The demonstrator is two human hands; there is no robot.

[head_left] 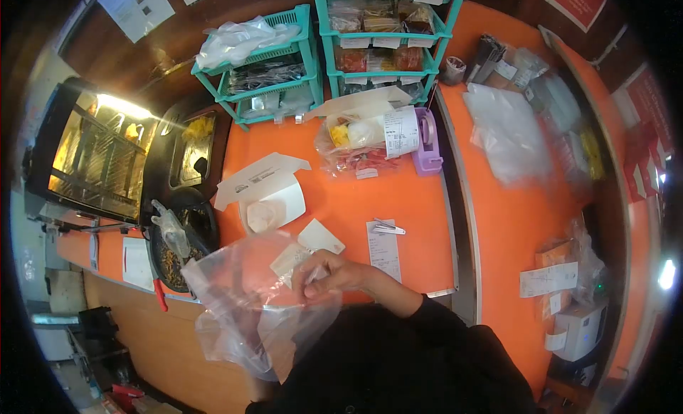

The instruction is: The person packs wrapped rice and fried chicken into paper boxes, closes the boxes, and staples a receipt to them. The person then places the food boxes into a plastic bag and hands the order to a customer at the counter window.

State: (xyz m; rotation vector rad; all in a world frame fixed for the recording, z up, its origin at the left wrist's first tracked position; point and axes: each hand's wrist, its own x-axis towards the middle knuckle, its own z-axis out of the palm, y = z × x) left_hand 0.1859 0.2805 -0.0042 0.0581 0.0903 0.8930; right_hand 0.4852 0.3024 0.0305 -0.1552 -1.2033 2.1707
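A clear plastic bag (242, 271) hangs open in front of me at the counter's near edge. My right hand (331, 275) is closed with its fingers pinching the bag's edge. Behind or inside the film is my left hand (247, 320), blurred by the plastic, so its fingers cannot be made out. Just beyond the bag, an open white paper box (284, 200) holds a wrapped round item (265, 216). A white card (321, 236) lies near my right hand, partly covered by the bag.
On the orange counter lie a receipt (384, 254) with a small metal clip (390, 228), a filled bag (345, 147) and a purple dispenser (427, 147). Green racks (313, 76) stand behind. To the left are a black pan (203, 215) and a lit warmer (103, 158).
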